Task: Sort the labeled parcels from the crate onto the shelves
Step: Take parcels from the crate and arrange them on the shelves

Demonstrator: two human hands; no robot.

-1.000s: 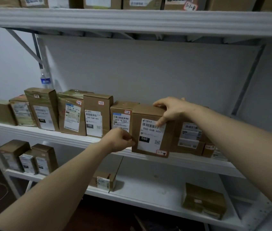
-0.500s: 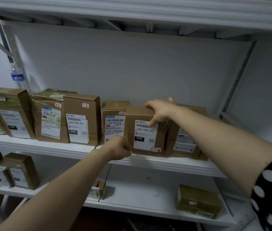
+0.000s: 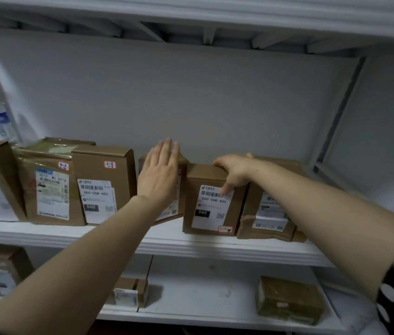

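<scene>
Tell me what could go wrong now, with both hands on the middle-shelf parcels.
1. The tilted parcel under the flat left hand leans; a hard push could topple it.
2. The gripped box in the right hand stands close to the shelf lip; released there, it might slip off.

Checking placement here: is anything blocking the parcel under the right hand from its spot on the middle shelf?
Nothing visible does. The parcel already stands on the shelf, right hand gripping its top; the left hand lies flat on the neighbouring box.

Centre parcel (image 3: 213,209) label: 060-06B-A05, 060; left box (image 3: 104,170): same, sticker 3-2-5
</scene>
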